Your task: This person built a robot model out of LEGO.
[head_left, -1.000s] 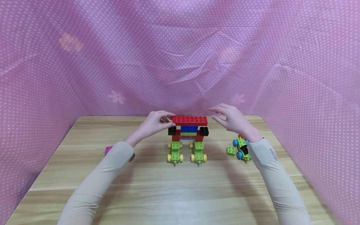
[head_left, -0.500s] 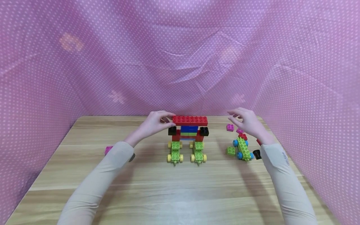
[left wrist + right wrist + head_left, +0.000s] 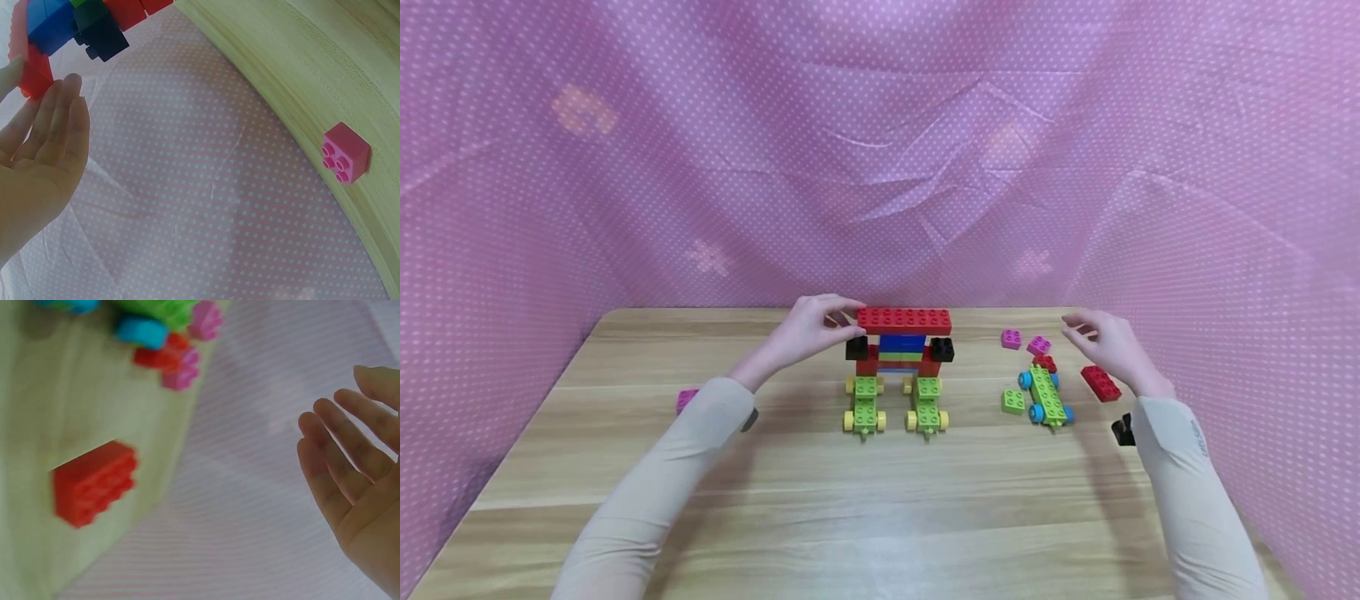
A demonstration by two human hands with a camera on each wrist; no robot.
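The right hand (image 3: 1108, 346) has moved away to the right, open above a red brick (image 3: 1101, 383). The left hand (image 3: 811, 327) pinches the long red brick (image 3: 904, 321) atop the brick vehicle (image 3: 897, 371).

black brick (image 3: 1122, 431) half behind sleeve (image 3: 1180, 467)

We see a worktop (image 3: 880, 500) of pale wood with a smooth, faintly glossy grain, and around it thin pink cloth (image 3: 880, 167) with white dots, matt and creased. The brick model (image 3: 901, 358) and the loose red brick (image 3: 1101, 382) look like smooth, slightly shiny plastic, studded on top
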